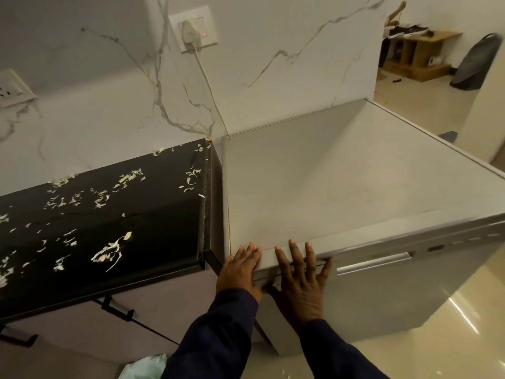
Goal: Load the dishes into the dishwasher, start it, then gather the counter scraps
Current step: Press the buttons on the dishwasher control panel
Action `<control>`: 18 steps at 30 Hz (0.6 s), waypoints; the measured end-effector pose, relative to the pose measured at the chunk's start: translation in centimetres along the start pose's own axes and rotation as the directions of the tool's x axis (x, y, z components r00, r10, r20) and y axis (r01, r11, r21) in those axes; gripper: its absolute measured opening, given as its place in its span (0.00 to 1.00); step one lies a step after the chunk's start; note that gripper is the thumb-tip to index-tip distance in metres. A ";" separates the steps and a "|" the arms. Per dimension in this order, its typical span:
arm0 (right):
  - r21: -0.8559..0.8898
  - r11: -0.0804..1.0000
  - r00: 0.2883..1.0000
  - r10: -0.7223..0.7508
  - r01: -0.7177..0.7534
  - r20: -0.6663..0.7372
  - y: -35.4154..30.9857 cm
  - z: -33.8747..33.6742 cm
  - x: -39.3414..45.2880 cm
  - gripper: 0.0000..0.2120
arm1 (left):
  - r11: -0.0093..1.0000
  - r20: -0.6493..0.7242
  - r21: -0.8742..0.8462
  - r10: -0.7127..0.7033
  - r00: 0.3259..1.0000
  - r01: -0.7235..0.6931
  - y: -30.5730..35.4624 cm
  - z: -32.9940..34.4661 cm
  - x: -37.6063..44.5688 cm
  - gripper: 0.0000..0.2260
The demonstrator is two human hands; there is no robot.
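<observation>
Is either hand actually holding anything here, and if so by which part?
Nothing is held. Both the left hand and the right hand lie flat with straight fingers on the front top edge of the dishwasher, pressing rather than gripping.

Both hands (273, 272) flat on dishwasher (341, 187)

The dishwasher (355, 170) top lies bare and open to reach. Scraps (109, 253) litter the black tabletop (153, 214) beside it (a narrow gap between), and a cord (210, 88) hangs down the wall behind.

1 head-worn camera looks steeply down, close over dishwasher (355, 187) and counter (109, 214)
</observation>
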State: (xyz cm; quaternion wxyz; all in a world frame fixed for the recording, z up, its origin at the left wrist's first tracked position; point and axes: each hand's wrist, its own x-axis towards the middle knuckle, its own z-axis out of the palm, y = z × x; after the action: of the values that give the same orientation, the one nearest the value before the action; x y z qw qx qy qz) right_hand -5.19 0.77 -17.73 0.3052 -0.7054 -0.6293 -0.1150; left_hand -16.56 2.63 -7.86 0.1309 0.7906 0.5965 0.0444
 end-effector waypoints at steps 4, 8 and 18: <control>-0.033 0.999 0.999 0.009 -0.011 -0.047 0.1 0.2 0.0 0.67 | 0.998 0.019 0.049 0.033 0.999 -0.033 -0.1 0.0 0.1 0.33; 0.004 0.994 0.991 0.106 -0.106 -0.081 -0.6 0.0 -0.7 0.66 | 0.997 0.044 0.049 0.052 0.998 -0.055 -0.5 -0.1 0.2 0.33; 0.622 0.255 0.507 0.820 -0.741 0.268 -4.2 0.3 -3.2 0.43 | 0.994 0.129 0.031 0.102 0.986 -0.107 -1.7 -0.1 1.6 0.36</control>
State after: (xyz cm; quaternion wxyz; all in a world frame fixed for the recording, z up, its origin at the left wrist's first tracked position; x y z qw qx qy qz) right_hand -9.86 -1.55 -18.48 0.5857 -0.7522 -0.1738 0.2469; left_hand -17.78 4.58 -8.32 0.1510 0.8243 0.5455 -0.0106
